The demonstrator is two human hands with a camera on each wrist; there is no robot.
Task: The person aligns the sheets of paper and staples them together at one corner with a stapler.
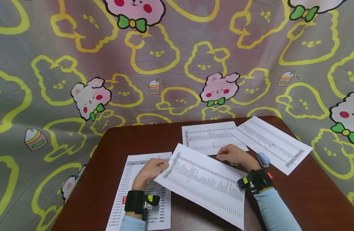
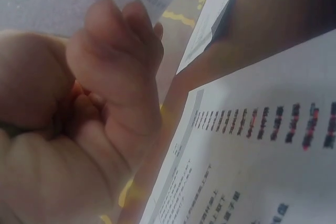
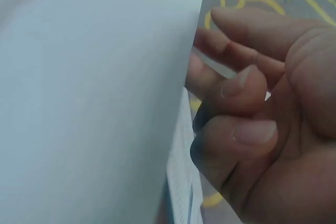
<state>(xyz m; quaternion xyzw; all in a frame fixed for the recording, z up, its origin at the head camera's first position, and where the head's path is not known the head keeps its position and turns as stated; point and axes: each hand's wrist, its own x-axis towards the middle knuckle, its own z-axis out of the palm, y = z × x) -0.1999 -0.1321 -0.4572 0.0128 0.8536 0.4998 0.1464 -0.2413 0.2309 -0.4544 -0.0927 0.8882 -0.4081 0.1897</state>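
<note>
A printed sheet of paper hangs tilted above the table, its lower right corner raised. My left hand, fingers curled, is at its left edge. Seen from the left wrist, those curled fingers appear beside the paper, so I cannot tell whether they pinch it. Along the far edge is my right hand, loosely bent. The right wrist view shows the sheet's blank underside hiding some fingertips of the right hand; no grip shows. Under my left hand lies another printed sheet.
Toward the back of the brown table lie two more printed sheets: one at the middle, one angled at the right. A small blue stapler sits near my right wrist. A patterned cloth hangs behind the table.
</note>
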